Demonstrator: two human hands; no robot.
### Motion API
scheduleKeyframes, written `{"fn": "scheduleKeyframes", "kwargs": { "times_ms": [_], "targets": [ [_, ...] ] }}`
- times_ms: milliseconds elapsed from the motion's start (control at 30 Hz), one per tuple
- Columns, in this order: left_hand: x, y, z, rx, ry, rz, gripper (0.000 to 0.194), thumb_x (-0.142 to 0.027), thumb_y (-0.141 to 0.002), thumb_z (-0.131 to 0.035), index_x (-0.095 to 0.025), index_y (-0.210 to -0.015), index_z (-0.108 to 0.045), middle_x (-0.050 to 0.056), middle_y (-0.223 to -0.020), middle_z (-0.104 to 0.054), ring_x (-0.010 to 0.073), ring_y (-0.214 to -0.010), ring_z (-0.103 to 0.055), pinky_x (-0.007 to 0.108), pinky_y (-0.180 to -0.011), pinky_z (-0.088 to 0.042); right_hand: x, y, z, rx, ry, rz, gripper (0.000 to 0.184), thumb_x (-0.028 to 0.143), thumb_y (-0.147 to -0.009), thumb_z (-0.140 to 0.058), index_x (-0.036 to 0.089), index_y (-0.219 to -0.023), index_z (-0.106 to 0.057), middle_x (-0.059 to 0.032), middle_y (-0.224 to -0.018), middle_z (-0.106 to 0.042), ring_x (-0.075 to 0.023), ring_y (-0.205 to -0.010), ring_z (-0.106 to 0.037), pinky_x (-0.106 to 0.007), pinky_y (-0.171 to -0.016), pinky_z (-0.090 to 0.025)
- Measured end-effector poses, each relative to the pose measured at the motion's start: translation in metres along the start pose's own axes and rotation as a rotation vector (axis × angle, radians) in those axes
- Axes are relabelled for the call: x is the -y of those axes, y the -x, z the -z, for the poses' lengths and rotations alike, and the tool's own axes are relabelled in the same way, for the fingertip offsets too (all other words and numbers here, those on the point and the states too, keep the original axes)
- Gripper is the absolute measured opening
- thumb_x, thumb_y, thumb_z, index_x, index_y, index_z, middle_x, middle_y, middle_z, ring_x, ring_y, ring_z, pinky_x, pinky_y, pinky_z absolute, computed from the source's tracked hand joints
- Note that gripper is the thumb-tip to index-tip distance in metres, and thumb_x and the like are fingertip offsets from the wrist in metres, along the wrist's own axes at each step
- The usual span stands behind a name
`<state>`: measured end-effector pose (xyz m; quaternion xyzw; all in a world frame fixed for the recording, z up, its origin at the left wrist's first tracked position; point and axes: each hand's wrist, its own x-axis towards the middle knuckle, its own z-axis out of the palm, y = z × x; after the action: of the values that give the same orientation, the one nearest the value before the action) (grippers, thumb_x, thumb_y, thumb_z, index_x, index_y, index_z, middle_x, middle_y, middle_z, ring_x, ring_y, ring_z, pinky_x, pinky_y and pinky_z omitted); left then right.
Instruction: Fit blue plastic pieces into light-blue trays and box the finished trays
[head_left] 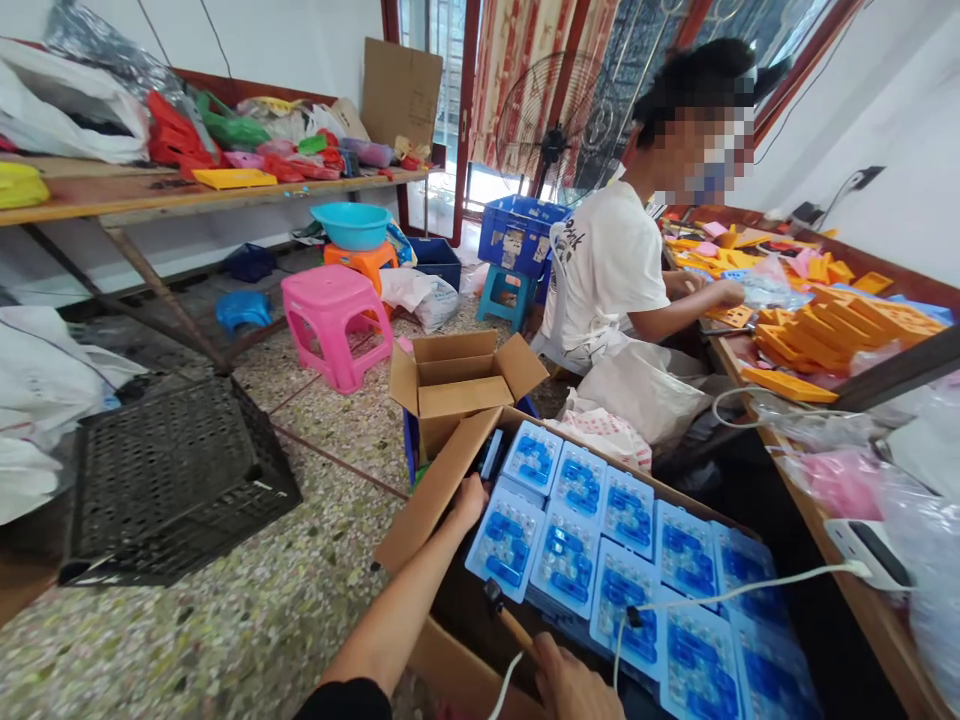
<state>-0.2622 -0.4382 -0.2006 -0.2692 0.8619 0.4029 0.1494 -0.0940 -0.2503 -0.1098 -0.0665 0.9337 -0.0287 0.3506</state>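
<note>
My left hand (469,503) reaches over the side of an open cardboard box (439,490), between its flap and the packs inside. Its fingertips are hidden; a dark blue upright piece (491,455) stands just beyond them. Clear-topped blue plastic packs (566,555) fill the box in rows, with small clear and blue parts showing through. At the bottom, my right hand (574,685) is closed around a wooden-handled tool (514,628) with a small dark head. That head is close to the nearest left pack. A white cable (757,587) with a black piece runs across the packs.
A smaller open carton (461,395) stands beyond the box. A black crate (176,480) and a pink stool (337,325) are on the left floor. A seated co-worker (607,260) works at a bench piled with orange parts (847,330). A power strip (870,550) is at right.
</note>
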Motion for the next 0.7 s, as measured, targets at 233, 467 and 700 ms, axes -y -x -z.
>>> {"fn": "scheduleKeyframes", "kwargs": {
  "times_ms": [233, 467, 700],
  "targets": [
    [-0.009, 0.002, 0.000, -0.037, -0.192, -0.012, 0.037, -0.036, -0.098, -0.064, -0.018, -0.130, -0.059, 0.010, -0.128, -0.064, 0.0250, -0.109, -0.066, 0.047, -0.092, -0.057, -0.008, 0.006, -0.002, 0.036, -0.034, 0.020, 0.030, 0.011, -0.100, -0.054, 0.020, -0.127, -0.062, -0.0044, -0.115, -0.073, -0.0216, -0.101, -0.073, -0.046, -0.089, -0.060],
    [-0.005, 0.017, 0.010, -0.052, -0.286, -0.032, 0.035, -0.036, -0.098, -0.063, -0.016, -0.126, -0.061, 0.010, -0.123, -0.066, 0.0234, -0.104, -0.067, 0.045, -0.089, -0.059, -0.012, 0.007, -0.012, -0.021, -0.105, 0.061, 0.026, 0.026, -0.100, -0.059, 0.018, -0.124, -0.063, -0.0052, -0.111, -0.072, -0.0189, -0.094, -0.072, -0.041, -0.086, -0.058],
    [-0.002, 0.027, 0.013, -0.060, -0.296, -0.012, 0.035, -0.035, -0.098, -0.064, -0.017, -0.127, -0.061, 0.009, -0.123, -0.066, 0.0234, -0.105, -0.067, 0.044, -0.089, -0.059, -0.012, 0.006, -0.013, -0.046, -0.110, 0.088, 0.029, 0.033, -0.099, -0.059, 0.018, -0.124, -0.062, -0.0044, -0.107, -0.071, -0.0190, -0.094, -0.069, -0.042, -0.087, -0.055]
  ]
}}
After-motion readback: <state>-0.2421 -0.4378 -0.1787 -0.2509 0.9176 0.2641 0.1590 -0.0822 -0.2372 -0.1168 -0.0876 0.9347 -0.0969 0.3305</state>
